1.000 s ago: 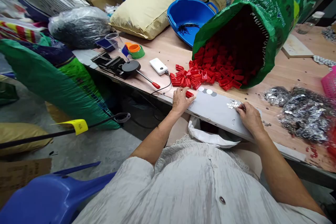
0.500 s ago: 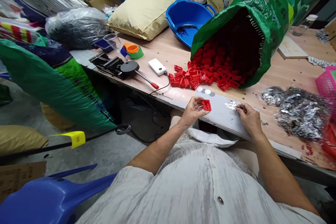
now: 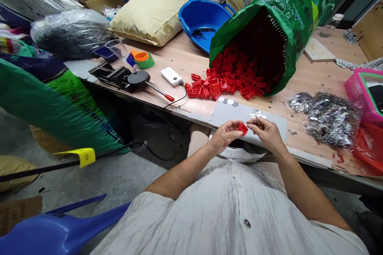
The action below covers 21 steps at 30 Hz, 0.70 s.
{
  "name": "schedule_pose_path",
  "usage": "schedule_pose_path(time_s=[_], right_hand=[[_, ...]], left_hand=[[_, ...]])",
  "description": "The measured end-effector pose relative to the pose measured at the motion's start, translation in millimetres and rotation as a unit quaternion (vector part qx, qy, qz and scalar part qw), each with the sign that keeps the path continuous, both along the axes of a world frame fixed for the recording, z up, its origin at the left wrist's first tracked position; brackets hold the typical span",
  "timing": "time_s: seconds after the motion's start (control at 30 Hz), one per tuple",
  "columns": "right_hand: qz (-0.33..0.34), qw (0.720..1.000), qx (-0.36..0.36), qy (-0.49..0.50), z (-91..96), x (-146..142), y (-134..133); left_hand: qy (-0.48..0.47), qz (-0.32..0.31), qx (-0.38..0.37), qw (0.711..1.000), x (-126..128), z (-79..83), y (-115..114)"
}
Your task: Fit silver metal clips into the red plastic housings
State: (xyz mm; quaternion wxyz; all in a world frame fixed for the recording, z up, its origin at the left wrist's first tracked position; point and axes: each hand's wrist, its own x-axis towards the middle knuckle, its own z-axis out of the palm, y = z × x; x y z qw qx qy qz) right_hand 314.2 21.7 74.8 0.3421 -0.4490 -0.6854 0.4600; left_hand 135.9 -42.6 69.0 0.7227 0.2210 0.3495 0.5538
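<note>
Small part (image 3: 242, 128) between left hand (image 3: 224, 137) and right hand (image 3: 266, 133), board (image 3: 273, 124) just beyond both, metal bits (image 3: 257, 114) on it ahead of right hand, heap of parts (image 3: 218, 85) farther back at mouth of sack (image 3: 287, 12), filled bags (image 3: 332, 119) right of right hand

Red piece (image 3: 242, 128) in left hand (image 3: 224, 135): moulded plastic, smooth, slight sheen.
Loose red pieces (image 3: 227, 83): same plastic, same finish.
Green sack (image 3: 287, 12): woven plastic, glossy printed outside.
Table top (image 3: 308, 79): pale wood, matt, scuffed.
Grey board (image 3: 236, 113): smooth, matt; material not determinable.
Silver bits (image 3: 257, 114) on board: metal, bright.
Clear bags (image 3: 332, 119): thin crinkled film, glossy; contents silvery.
Blue basin (image 3: 191, 18): hard plastic, glossy.
Shirt (image 3: 233, 207): white cloth, matt, crinkled.
Tan sack (image 3: 149, 16): matt; paper or weave, cannot tell.
</note>
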Motion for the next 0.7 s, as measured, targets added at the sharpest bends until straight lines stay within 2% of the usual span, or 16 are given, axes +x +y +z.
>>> schedule_pose_path(time_s=[0.17,0.4,0.57,0.7], right_hand=[[0.008,0.999,0.025,-0.025,-2.9,-1,-2],[0.021,0.999,-0.003,-0.034,-2.2,4,-2],[0.007,0.999,-0.012,-0.028,2.3,9,-8],[-0.013,1.0,-0.009,-0.022,-3.1,19,-13]], left_hand=[[-0.007,-0.007,-0.002,1.0,4,1.2,-2],[-0.014,-0.016,0.001,1.0,5,-1.8,-2],[-0.054,-0.034,0.011,0.998,3,-1.8,-2],[-0.074,-0.047,0.002,0.996,5,-4.2,-3]])
